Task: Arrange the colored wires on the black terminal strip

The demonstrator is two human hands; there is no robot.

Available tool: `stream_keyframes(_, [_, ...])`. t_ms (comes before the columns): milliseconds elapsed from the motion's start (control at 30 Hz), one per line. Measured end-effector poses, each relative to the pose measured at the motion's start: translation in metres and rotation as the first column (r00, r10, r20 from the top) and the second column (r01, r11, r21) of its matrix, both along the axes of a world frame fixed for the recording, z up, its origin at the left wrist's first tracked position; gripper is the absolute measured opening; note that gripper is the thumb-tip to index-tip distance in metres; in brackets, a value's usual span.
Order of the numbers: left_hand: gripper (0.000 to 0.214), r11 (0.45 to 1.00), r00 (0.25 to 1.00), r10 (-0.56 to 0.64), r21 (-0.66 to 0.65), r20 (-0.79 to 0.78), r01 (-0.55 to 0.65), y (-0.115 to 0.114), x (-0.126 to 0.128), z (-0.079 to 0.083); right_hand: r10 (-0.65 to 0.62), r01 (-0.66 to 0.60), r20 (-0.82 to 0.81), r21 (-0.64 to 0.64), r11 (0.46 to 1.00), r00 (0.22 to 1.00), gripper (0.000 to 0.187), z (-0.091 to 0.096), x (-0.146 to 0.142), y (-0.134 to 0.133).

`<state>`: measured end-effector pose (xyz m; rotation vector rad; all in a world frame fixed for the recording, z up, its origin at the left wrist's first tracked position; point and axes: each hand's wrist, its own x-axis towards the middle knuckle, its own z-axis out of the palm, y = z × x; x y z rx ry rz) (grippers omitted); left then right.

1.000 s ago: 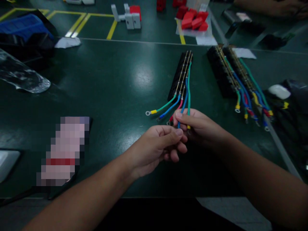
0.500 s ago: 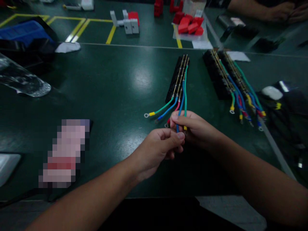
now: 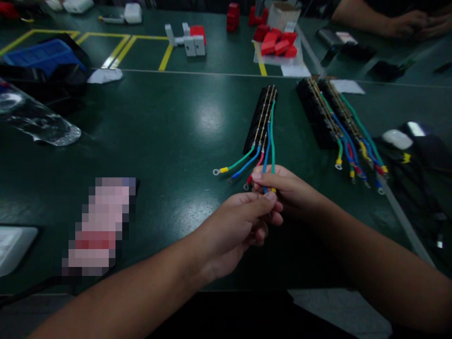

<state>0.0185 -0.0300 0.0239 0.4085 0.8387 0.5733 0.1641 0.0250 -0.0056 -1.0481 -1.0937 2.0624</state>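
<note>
A black strip (image 3: 253, 125) with brass-coloured bars lies on the green table, with several coloured wires at its near end. My right hand (image 3: 291, 186) is closed in a pinch on the blue wire (image 3: 268, 141), close to the long green wire (image 3: 273, 136). Just below it, my left hand (image 3: 240, 228) pinches the lower wire ends beside a yellow sleeve; its fingers hide the terminals. To the left, a short green wire (image 3: 240, 160) ending in a ring terminal, a second blue wire (image 3: 246, 165) and a red wire (image 3: 260, 162) hang free of my hands.
Two similar wired strips (image 3: 318, 113) lie to the right. A pixelated phone-like object (image 3: 102, 226) is at left, below a clear plastic wrap (image 3: 42, 117) and a blue tray (image 3: 42, 56). Red parts (image 3: 278, 42) sit at the back. Another person's hands (image 3: 416, 23) rest far right.
My left hand has shifted slightly right, from the blue wire's end toward the yellow-sleeved green wire's end. My right hand keeps its pinch. The whole view has shifted slightly.
</note>
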Motion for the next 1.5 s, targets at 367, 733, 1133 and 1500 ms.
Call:
stream_keyframes(367, [0.026, 0.999, 0.980, -0.033, -0.006, 0.197, 0.034, 0.005, -0.006, -0.018, 0.004, -0.005, -0.026, -0.006, 1.000, 1.000, 0.032, -0.001, 0.001, 0.002])
stream_keyframes(733, [0.025, 0.998, 0.979, -0.020, 0.061, 0.204, 0.008, 0.005, -0.007, -0.031, 0.006, -0.006, 0.003, 0.017, 1.000, 1.000, 0.032, -0.003, -0.001, 0.001])
stream_keyframes(1133, [0.024, 0.998, 0.958, 0.004, 0.058, 0.286, -0.021, 0.007, -0.007, -0.038, -0.011, 0.014, -0.077, 0.037, 0.999, 0.997, 0.029, -0.007, -0.003, 0.001])
stream_keyframes(1500, [0.025, 0.996, 0.960, -0.021, 0.089, 0.278, -0.004, 0.009, -0.008, -0.039, -0.009, 0.011, -0.104, 0.025, 1.000, 0.994, 0.029, -0.008, -0.001, 0.001])
